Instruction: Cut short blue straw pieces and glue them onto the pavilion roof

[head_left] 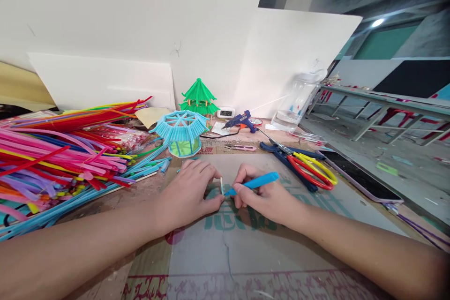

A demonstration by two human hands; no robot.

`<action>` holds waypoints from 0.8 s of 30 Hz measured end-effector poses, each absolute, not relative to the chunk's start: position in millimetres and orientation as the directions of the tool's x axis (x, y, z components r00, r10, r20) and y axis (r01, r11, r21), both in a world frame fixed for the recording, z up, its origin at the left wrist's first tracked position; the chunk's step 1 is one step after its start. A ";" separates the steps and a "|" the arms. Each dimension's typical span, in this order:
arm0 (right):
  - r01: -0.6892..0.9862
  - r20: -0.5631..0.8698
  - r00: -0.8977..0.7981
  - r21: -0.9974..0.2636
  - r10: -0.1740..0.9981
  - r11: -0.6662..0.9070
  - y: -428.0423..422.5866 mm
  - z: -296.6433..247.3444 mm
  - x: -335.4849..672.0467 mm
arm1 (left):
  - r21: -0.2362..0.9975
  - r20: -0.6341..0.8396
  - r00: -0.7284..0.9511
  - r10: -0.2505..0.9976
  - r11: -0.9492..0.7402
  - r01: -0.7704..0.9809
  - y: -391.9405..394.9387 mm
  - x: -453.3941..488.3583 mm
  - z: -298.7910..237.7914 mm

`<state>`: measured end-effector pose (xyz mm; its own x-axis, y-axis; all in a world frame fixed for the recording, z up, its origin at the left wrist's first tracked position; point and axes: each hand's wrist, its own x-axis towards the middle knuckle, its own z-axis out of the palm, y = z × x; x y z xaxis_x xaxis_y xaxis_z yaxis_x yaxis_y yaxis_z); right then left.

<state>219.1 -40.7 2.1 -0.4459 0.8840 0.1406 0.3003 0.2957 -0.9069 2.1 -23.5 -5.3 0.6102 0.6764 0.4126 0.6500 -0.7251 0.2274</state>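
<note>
My left hand (190, 192) rests on the cardboard-covered table (246, 253) and pinches a short pale stick (221, 185) upright between thumb and fingers. My right hand (262, 197) grips a blue marker pen (255, 183), its tip touching the lower part of that stick. The two hands almost meet at the middle of the table. A light blue straw pavilion model (181, 131) stands just behind my left hand, and a green straw pavilion (198, 96) stands farther back near the white board.
A big heap of coloured straws (59, 150) fills the left side. Scissors with red, yellow and blue handles (302, 164) lie to the right, beside a dark phone (358, 176). A blue glue gun (241, 121), small clock (225, 113) and clear plastic jar (297, 103) sit at the back.
</note>
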 end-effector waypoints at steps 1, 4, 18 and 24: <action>0.299 0.141 -0.443 -0.908 0.886 0.294 -40.9 2.4 219.3 | 0.225 0.413 0.610 0.676 -0.725 0.651 -23.6 2.2 -5.3; 0.285 0.148 -0.445 -0.912 0.884 0.296 -41.5 4.2 218.6 | 0.222 0.408 0.614 0.676 -0.725 0.651 -23.4 2.8 -5.5; 0.311 0.173 -0.423 -0.894 0.889 0.322 -40.0 1.4 218.0 | 0.239 0.412 0.607 0.679 -0.724 0.647 -23.0 2.7 -6.0; 0.329 0.160 -0.466 -0.881 0.870 0.339 -41.9 3.3 217.4 | 0.205 0.418 0.620 0.664 -0.734 0.648 -22.1 2.8 -5.3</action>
<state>217.4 -41.9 3.3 -0.4658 0.8702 0.1604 0.3293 0.3387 -0.8814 2.8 -22.1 -5.3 0.6197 0.6641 0.4182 0.6478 -0.7337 0.2052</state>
